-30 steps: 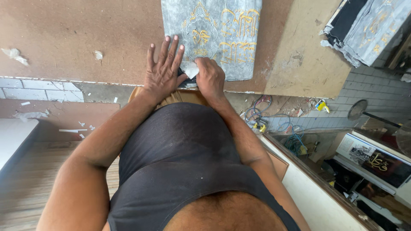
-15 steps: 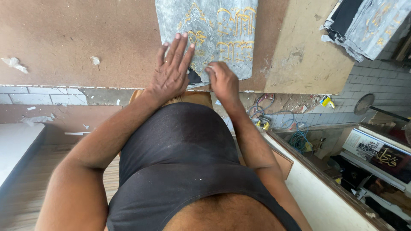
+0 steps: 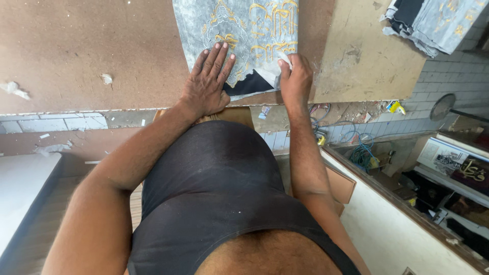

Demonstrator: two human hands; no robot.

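A grey cloth with gold embroidery (image 3: 254, 25) lies flat on a brown board table (image 3: 76, 56). My left hand (image 3: 208, 84) presses palm-down on the cloth's near edge, fingers spread. My right hand (image 3: 295, 76) pinches a white backing layer (image 3: 277, 69) at the cloth's near right corner and holds it lifted. Under the lifted corner a black layer (image 3: 249, 84) shows.
A stack of similar grey and dark cloths (image 3: 433, 20) lies at the far right on a paler board (image 3: 367, 56). White paper scraps (image 3: 12, 89) dot the table's left. Below the table edge are tiled wall, tangled cables (image 3: 361, 153) and a white counter (image 3: 387, 229).
The view has shifted slightly. My right hand has peeled the white backing further off the corner, exposing more of the black layer. My left hand stays pressed on the cloth.
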